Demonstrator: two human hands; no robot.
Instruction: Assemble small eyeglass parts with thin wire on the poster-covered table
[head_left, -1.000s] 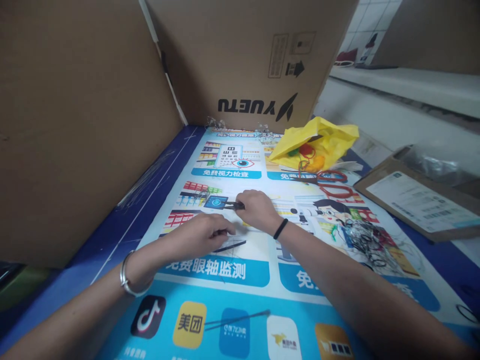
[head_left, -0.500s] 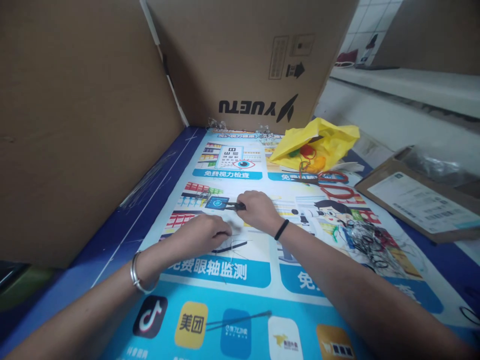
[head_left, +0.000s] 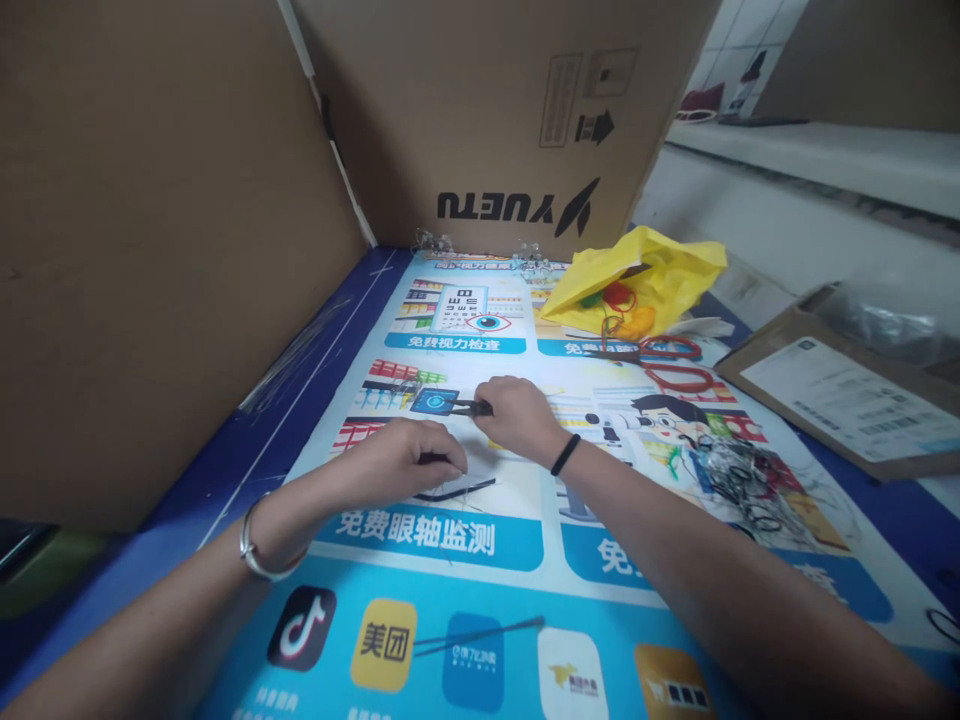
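My right hand (head_left: pixel 517 415) is closed around a small dark pliers-like tool (head_left: pixel 466 407). Two thin prongs of it point left, over a printed blue square on the poster sheet. My left hand (head_left: pixel 412 458), with a silver bangle at its wrist, is lower and to the left. Its thumb and fingers are pinched together, and anything between them is too small to make out. Just under these fingertips lies a thin dark wire (head_left: pixel 469 490). Closer to me, more dark wires (head_left: pixel 487 634) lie on the printed poster (head_left: pixel 517 590).
A cardboard panel (head_left: pixel 465 110) stands behind the poster. Toward the right are a yellow bag (head_left: pixel 667 270) with coloured thread, red-handled scissors (head_left: pixel 679 377), a tangle of wires and rings (head_left: pixel 742 485) and an open cardboard box (head_left: pixel 840 400). Thin wires (head_left: pixel 296 355) lie at the left.
My left hand has shifted slightly up, its fingers more curled, and its forearm has moved a little left. My right hand keeps the tool in nearly the same place.
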